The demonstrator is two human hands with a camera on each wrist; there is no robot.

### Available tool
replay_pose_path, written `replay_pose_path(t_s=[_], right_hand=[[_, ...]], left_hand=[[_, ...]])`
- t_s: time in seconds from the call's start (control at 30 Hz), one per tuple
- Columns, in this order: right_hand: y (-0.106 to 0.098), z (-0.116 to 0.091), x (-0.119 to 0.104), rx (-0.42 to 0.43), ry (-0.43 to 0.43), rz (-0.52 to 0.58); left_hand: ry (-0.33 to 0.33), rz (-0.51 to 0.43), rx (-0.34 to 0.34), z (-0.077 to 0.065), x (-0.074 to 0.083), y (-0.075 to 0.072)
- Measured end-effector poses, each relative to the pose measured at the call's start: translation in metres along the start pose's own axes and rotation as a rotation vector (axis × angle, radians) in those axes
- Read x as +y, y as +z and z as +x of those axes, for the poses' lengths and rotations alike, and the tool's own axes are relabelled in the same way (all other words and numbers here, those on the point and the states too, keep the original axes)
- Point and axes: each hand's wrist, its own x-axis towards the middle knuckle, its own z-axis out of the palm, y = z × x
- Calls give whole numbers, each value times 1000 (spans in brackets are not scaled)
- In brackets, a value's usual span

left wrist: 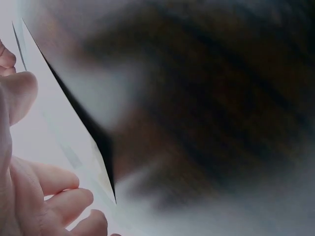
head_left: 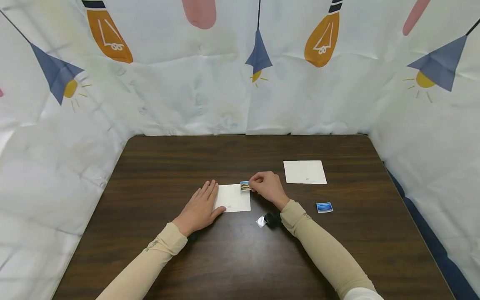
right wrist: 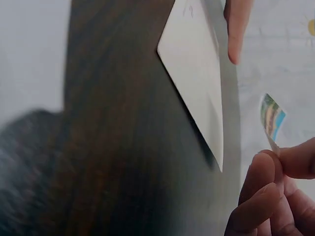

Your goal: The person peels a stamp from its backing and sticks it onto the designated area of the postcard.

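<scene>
From my station, left to right across the table (head_left: 180, 158). Left hand (head_left: 200, 208): grip released, fingers extended, resting at the left edge of the left card (head_left: 232, 202), which lies about midway between the table's left and right edges. Stamp (head_left: 245, 186): over that card's far right corner; in the right wrist view I read it as raised, apart from the card. Right hand (head_left: 268, 187): grasping the stamp by its edge, thumb against fingers. White scrap (head_left: 261, 221): on the table, nearer its near edge than the left card. Right card (head_left: 305, 172): flat, toward the table's far right corner. Blue stamp (head_left: 324, 207): on the table, nearer its right edge, on the near side of the right card; I cannot make out its picture.
</scene>
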Motion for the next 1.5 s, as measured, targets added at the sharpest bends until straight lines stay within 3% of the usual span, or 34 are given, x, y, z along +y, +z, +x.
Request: replay_pose_path(t_s=[0.37,0.8,1.5], right_hand=[[7,11,-5,-64,61,3],[13,17,-2,-72,80,-39],[12,19,-7,-85,57,-72]], left_hand=[[11,9,-49,-3,-5,0],[52,81,-27,-3,-4,2],[50,85,-21,-2,-4,2]])
